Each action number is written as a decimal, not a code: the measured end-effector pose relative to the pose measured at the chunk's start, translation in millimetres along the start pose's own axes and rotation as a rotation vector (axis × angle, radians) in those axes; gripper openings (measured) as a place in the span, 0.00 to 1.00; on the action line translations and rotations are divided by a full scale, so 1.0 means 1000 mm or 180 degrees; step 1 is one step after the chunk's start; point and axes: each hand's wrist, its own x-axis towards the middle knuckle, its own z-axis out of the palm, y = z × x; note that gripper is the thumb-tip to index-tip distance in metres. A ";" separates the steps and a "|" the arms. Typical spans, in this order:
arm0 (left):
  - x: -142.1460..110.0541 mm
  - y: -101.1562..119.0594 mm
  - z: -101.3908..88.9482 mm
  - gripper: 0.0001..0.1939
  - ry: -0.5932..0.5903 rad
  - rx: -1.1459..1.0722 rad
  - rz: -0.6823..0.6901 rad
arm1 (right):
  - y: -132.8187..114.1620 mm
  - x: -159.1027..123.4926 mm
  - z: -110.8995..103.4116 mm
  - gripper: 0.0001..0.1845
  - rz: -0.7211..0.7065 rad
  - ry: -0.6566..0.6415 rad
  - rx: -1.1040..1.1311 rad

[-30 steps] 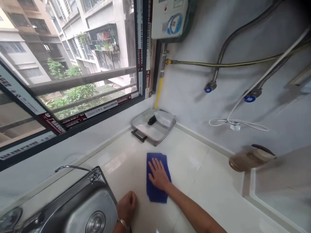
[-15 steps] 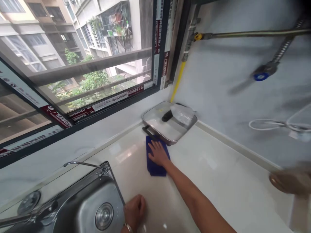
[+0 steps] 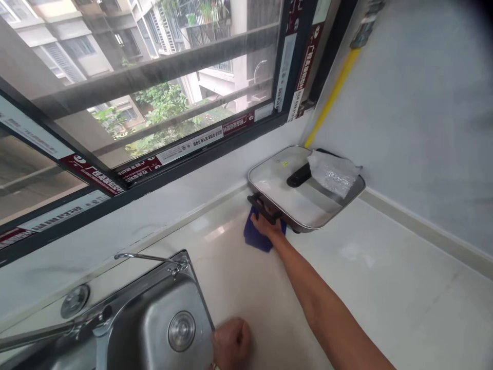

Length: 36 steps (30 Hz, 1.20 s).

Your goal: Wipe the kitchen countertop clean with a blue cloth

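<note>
My right hand (image 3: 266, 224) lies on a dark blue cloth (image 3: 259, 240) on the white countertop, pressing it down. Its thumb is spread to the left, and the fingers stretch under the black side handle (image 3: 264, 208) of a large rectangular pan, partly hidden by it. The pan's glass lid (image 3: 275, 180) has a black knob (image 3: 299, 176) with clear plastic wrap (image 3: 333, 173) beside it. My left hand (image 3: 231, 341) rests as a loose fist at the sink's right edge, with nothing visible in it.
To the left is a steel sink (image 3: 154, 321) with a drain strainer (image 3: 182, 331) and a tap (image 3: 148, 258). A round metal strainer (image 3: 75, 300) sits behind it. The window frame (image 3: 185, 164) runs along the back; a yellow pipe (image 3: 333, 97) descends in the corner behind the pan.
My right hand has pushed the blue cloth farther toward the pan, and its fingers have gone beneath the side handle. My left hand remains a fist by the sink. The view has shifted.
</note>
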 end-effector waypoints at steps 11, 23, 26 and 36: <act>-0.004 -0.006 0.009 0.20 0.0004 0.0124 -0.0040 | -0.071 0.005 0.011 0.39 -0.0133 0.0038 0.0131; -0.007 -0.012 0.020 0.17 0.0085 0.0149 -0.0082 | -0.126 -0.023 0.016 0.39 -0.1520 -0.0565 0.0344; -0.006 -0.011 0.021 0.16 0.0102 0.0161 -0.0162 | -0.125 -0.037 0.009 0.38 -0.2125 -0.0744 0.0477; 0.000 -0.003 0.017 0.14 0.0158 0.0001 -0.0358 | -0.078 -0.114 -0.027 0.41 -0.3110 -0.1174 0.0536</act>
